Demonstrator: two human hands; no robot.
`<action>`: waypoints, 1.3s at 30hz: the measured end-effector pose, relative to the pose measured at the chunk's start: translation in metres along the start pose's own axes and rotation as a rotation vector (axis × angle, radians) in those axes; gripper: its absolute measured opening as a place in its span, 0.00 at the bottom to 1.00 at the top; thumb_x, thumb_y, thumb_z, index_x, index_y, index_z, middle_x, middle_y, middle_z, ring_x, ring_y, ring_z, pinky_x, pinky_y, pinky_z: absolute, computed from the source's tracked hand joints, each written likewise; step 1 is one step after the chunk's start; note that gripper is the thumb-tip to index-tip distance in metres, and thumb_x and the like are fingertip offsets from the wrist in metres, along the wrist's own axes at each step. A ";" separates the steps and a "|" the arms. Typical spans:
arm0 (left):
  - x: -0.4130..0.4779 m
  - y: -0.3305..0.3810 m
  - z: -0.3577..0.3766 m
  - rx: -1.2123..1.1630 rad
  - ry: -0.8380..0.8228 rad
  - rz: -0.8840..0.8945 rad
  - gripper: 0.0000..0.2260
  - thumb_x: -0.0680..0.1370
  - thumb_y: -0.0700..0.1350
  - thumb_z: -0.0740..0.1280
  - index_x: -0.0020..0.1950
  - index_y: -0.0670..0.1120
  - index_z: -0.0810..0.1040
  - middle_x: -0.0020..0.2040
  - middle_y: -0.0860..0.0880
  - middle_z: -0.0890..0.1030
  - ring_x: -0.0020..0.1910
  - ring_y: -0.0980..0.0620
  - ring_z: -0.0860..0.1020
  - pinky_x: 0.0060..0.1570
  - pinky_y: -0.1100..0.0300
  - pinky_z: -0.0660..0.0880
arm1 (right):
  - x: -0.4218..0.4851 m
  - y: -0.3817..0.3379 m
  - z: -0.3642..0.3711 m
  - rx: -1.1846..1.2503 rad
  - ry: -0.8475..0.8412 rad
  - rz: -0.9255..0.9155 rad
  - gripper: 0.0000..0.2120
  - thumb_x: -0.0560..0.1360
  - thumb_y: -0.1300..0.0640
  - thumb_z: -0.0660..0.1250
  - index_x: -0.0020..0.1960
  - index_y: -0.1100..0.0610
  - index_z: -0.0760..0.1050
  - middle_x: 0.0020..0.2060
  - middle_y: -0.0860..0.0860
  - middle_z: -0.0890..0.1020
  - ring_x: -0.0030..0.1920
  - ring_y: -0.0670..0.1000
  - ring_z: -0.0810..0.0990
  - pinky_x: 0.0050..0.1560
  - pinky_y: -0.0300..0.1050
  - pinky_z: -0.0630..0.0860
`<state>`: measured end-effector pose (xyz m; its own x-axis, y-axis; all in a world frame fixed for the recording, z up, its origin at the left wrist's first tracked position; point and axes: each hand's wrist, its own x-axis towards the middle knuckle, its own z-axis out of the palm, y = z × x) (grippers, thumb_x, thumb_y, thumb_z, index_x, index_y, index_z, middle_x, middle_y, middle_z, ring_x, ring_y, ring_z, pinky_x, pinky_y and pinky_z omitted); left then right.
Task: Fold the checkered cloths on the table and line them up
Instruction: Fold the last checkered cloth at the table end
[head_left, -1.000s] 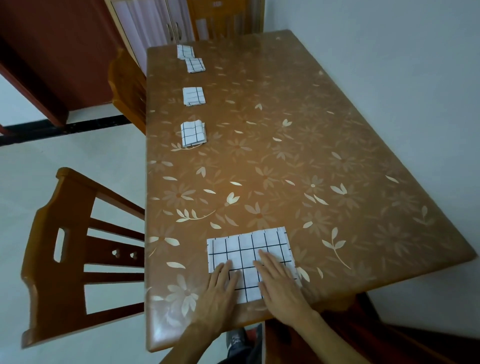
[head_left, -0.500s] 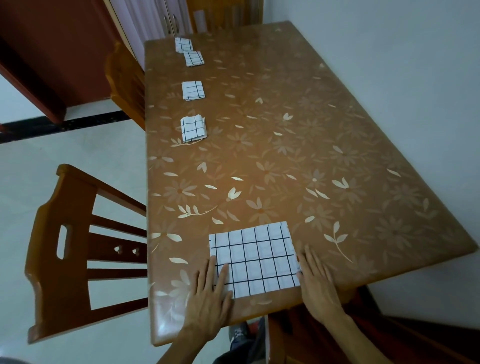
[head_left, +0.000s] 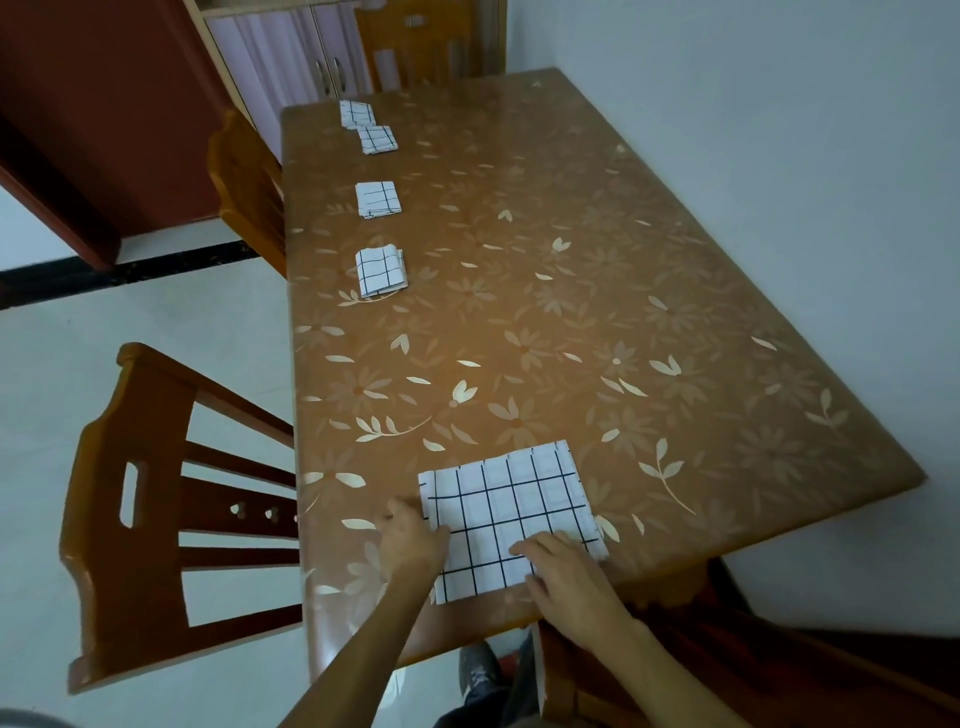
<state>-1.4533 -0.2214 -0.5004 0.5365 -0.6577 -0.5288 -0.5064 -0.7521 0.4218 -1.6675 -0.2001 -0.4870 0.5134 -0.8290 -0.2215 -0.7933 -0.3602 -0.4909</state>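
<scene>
A white cloth with black checks (head_left: 511, 512) lies flat and half-folded near the front edge of the brown flowered table (head_left: 571, 312). My left hand (head_left: 410, 538) is at the cloth's left edge, its fingers curled and its thumb on the fabric, gripping that edge. My right hand (head_left: 566, 569) lies on the cloth's near right part, fingers stretched out and pressing it down. Several small folded checkered cloths stand in a row along the table's left side: the nearest (head_left: 381, 271), one behind it (head_left: 377, 199), and two at the far end (head_left: 378, 139) (head_left: 357, 113).
A wooden chair (head_left: 156, 509) stands close at the table's left side, a second chair (head_left: 249, 192) farther along it, and a third (head_left: 415, 41) at the far end. A pale wall (head_left: 779, 130) runs along the table's right edge.
My right hand has moved from the table beside the cloth back onto the cloth's near right part. My left hand has slid to the left edge and curled its fingers there.
</scene>
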 end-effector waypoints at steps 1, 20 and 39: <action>0.001 0.000 0.002 -0.007 -0.014 -0.032 0.24 0.72 0.49 0.74 0.62 0.43 0.68 0.59 0.43 0.79 0.56 0.40 0.79 0.56 0.48 0.78 | 0.000 -0.005 0.003 -0.002 -0.018 -0.011 0.18 0.79 0.56 0.62 0.69 0.47 0.70 0.63 0.43 0.73 0.63 0.46 0.70 0.65 0.41 0.69; -0.050 -0.002 -0.031 -1.105 -0.606 -0.333 0.02 0.79 0.37 0.67 0.51 0.39 0.77 0.41 0.40 0.78 0.37 0.46 0.77 0.29 0.58 0.80 | 0.009 -0.027 -0.001 -0.045 0.133 0.103 0.24 0.72 0.61 0.71 0.67 0.51 0.74 0.65 0.46 0.73 0.66 0.51 0.70 0.62 0.42 0.72; -0.013 -0.061 -0.027 -0.268 -0.415 0.401 0.10 0.73 0.60 0.74 0.40 0.55 0.85 0.30 0.50 0.82 0.30 0.54 0.77 0.35 0.56 0.77 | -0.026 0.022 -0.006 0.821 0.127 0.355 0.07 0.80 0.54 0.66 0.54 0.47 0.82 0.48 0.41 0.86 0.52 0.41 0.83 0.55 0.40 0.77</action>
<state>-1.4109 -0.1677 -0.4990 0.0064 -0.8602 -0.5100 -0.3979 -0.4701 0.7879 -1.7005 -0.1894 -0.4872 0.2043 -0.8917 -0.4038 -0.3899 0.3043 -0.8691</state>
